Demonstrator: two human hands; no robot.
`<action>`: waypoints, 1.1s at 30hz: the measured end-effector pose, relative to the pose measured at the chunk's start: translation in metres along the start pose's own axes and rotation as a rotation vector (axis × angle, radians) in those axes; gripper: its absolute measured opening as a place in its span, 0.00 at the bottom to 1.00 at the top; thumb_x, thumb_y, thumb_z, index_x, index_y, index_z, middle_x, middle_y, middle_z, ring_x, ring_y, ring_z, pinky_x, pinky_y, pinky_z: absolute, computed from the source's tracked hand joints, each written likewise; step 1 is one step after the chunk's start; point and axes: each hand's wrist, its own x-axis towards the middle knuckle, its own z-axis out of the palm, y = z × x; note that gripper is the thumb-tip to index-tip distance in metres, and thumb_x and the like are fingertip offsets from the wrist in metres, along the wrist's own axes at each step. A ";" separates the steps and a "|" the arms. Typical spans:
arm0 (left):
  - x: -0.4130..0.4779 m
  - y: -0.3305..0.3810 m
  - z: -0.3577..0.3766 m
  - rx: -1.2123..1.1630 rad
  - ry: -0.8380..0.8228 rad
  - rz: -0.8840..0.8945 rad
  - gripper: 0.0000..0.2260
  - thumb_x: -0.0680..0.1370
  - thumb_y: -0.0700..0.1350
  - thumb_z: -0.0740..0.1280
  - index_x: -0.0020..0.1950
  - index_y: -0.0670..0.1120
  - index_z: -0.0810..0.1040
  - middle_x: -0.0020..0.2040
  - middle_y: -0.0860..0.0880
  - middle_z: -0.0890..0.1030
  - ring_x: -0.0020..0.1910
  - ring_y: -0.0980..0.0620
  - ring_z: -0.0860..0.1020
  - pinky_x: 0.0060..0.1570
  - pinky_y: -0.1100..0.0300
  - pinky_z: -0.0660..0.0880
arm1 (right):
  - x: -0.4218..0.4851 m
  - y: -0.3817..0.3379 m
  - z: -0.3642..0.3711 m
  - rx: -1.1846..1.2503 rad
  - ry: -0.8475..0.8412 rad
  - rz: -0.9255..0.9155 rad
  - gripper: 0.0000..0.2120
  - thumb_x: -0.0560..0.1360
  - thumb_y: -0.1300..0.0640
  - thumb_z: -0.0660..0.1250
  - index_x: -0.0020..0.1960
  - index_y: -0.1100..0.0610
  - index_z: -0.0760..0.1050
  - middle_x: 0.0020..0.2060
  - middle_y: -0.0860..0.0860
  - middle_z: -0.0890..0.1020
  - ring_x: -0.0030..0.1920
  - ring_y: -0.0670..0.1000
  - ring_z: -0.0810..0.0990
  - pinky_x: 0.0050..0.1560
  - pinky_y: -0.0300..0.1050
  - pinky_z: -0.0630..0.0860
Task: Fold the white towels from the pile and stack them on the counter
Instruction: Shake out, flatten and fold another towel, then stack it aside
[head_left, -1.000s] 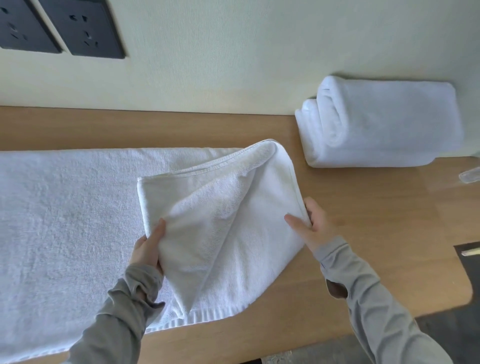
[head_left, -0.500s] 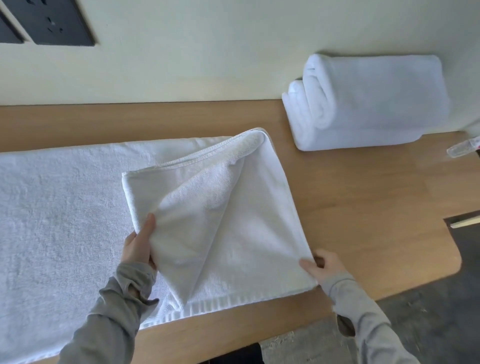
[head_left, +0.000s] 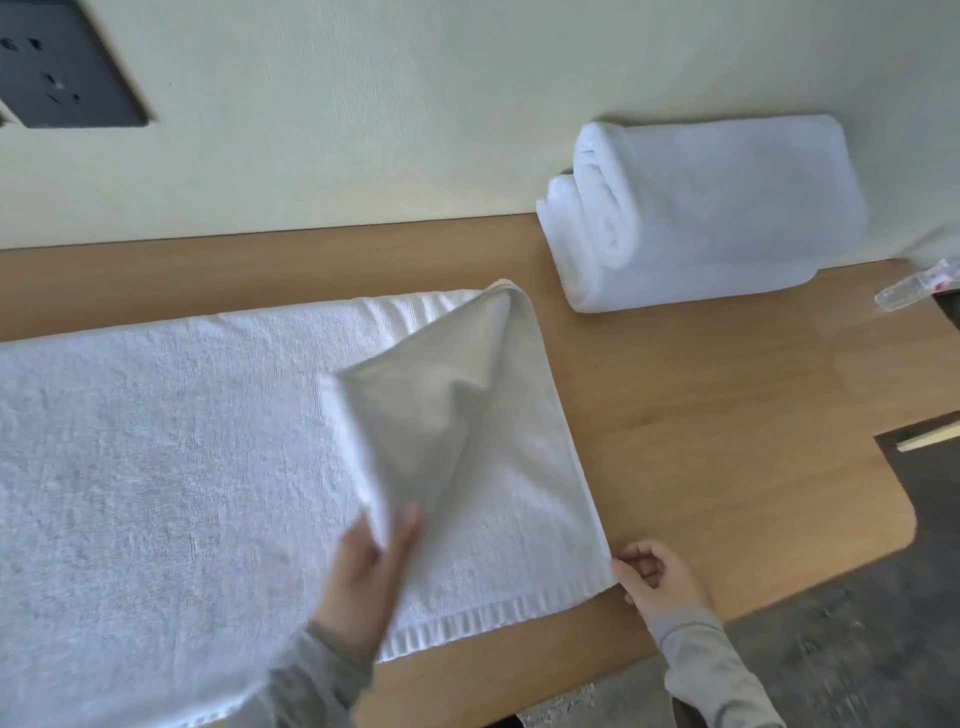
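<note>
One towel (head_left: 156, 467) flat on counter (head_left: 727, 415), spans 9 to 5 o'clock. L hand (head_left: 363, 577) grips lifted flap (head_left: 431, 415) near 6; R hand (head_left: 657, 582) pinches near corner at 5. Folded stack (head_left: 717, 213) at 1, by wall (head_left: 363, 130). Judgement: lay flap w/ edges matched, R anchoring corner, keep tension, then smooth.

White terry towel (head_left: 156, 467) spread on light wooden desk (head_left: 701, 415). Folded-over flap held raised by left hand (head_left: 363, 577); near right corner pinched by right hand (head_left: 660, 577). Folded white towels (head_left: 717, 218) stacked against wall.
</note>
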 end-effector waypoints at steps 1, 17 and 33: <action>-0.009 -0.004 0.018 0.087 -0.077 0.111 0.15 0.75 0.48 0.65 0.61 0.47 0.75 0.54 0.56 0.83 0.56 0.62 0.78 0.53 0.70 0.74 | 0.004 0.000 -0.005 0.028 0.012 0.008 0.06 0.72 0.61 0.70 0.38 0.55 0.74 0.33 0.54 0.78 0.34 0.56 0.77 0.36 0.49 0.76; 0.016 -0.048 0.024 1.287 0.067 0.263 0.31 0.79 0.60 0.44 0.74 0.41 0.62 0.74 0.39 0.62 0.73 0.41 0.57 0.71 0.46 0.50 | 0.087 -0.152 0.014 0.039 0.068 -0.442 0.09 0.77 0.60 0.62 0.56 0.57 0.75 0.52 0.53 0.80 0.52 0.52 0.78 0.56 0.44 0.72; 0.019 -0.070 0.024 1.341 0.074 0.256 0.32 0.77 0.62 0.53 0.76 0.46 0.57 0.77 0.46 0.56 0.76 0.44 0.55 0.70 0.42 0.57 | 0.141 -0.215 0.104 -0.870 0.067 -1.213 0.25 0.81 0.50 0.50 0.76 0.57 0.53 0.75 0.53 0.56 0.76 0.52 0.53 0.74 0.52 0.52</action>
